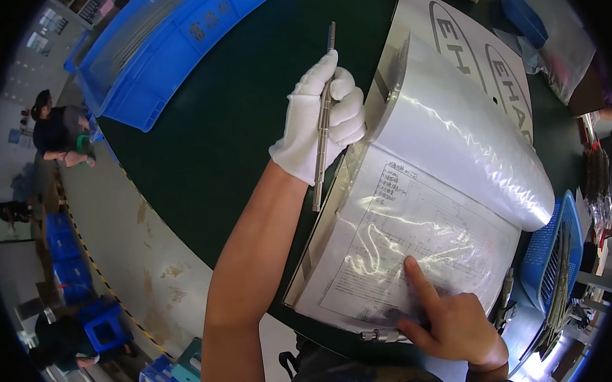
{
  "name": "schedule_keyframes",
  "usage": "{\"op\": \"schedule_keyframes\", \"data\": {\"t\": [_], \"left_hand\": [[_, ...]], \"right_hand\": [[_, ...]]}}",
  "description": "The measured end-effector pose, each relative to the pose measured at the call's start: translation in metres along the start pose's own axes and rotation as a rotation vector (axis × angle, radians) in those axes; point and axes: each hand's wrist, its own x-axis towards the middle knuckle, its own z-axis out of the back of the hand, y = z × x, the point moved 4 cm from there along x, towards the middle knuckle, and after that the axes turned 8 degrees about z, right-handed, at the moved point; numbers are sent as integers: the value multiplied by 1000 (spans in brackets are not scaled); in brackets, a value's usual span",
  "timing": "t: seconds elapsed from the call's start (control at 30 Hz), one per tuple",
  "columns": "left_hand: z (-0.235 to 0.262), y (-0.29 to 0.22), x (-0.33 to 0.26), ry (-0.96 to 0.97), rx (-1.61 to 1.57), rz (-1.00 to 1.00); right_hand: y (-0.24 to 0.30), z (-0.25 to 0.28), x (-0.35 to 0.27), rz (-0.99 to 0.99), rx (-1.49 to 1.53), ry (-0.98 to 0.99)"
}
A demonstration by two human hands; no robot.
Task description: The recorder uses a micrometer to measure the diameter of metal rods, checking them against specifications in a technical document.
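Observation:
My left hand (326, 115), in a white glove, is closed around a slim, grooved metal rod (324, 132). The rod tilts slightly, its upper end rising past my thumb and its lower end over the inner side of my wrist. My bare right hand (455, 324) has its index finger stretched out and its thumb apart, with the other fingers curled and nothing held. That fingertip rests on or just over a line drawing (424, 233) in a clear plastic sleeve of an open folder. A turned-back stack of glossy sleeves (460, 129) curls over the folder's far side.
A large blue crate (157, 74) stands on the dark green table (188, 162) at far left. Under the folder lies a printed white board (449, 34). A blue basket (558, 255) sits at right, near a metal tool (506, 291). People (57, 130) are off to the left.

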Motion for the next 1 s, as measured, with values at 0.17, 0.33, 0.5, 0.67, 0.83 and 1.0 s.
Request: {"op": "schedule_keyframes", "data": {"t": [0.17, 0.33, 0.5, 0.67, 0.83, 1.0], "left_hand": [[0, 0, 0, -4, 40, -26], [-3, -3, 5, -23, 120, -3], [-9, -11, 3, 53, 85, 35], [-15, -7, 5, 46, 115, 5], [-12, -7, 6, 163, 87, 75], [-13, -6, 6, 150, 81, 90]], "right_hand": [[-1, 1, -1, 9, 6, 2], [-1, 3, 2, 53, 8, -42], [-2, 5, 4, 53, 62, 23], [-4, 5, 0, 46, 57, 18], [-6, 3, -1, 50, 59, 23], [-6, 3, -1, 50, 60, 23]]}}
